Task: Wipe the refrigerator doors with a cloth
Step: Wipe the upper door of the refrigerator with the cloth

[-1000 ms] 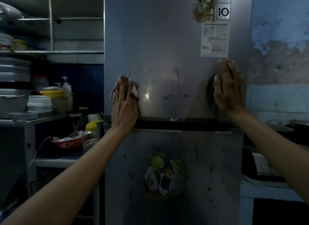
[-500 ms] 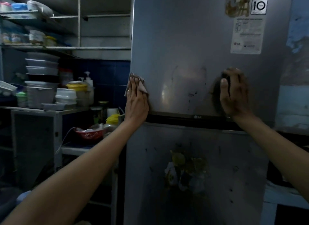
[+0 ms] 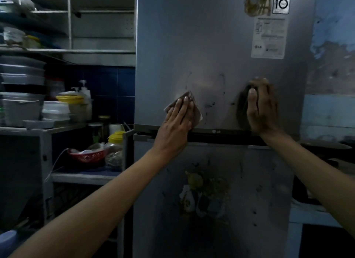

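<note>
A tall grey refrigerator fills the middle of the view, with an upper door (image 3: 211,46) and a lower door (image 3: 240,190) split by a dark gap. Both doors carry dark spots and smears. My left hand (image 3: 177,119) presses a small pinkish cloth (image 3: 195,109) flat against the bottom of the upper door, left of centre, fingers straight. My right hand (image 3: 262,108) lies flat on the upper door near its right edge, just above the gap, fingers together.
A white label (image 3: 269,37) and stickers sit at the upper door's top right; a worn sticker (image 3: 203,194) is on the lower door. Left of the fridge stand shelves (image 3: 67,50) with containers, bottles and a red basket (image 3: 86,156). A peeling blue wall (image 3: 334,46) is at the right.
My left hand has slid the cloth to the right along the bottom of the upper door, away from its left edge. My right hand has stayed on the door's right side.
</note>
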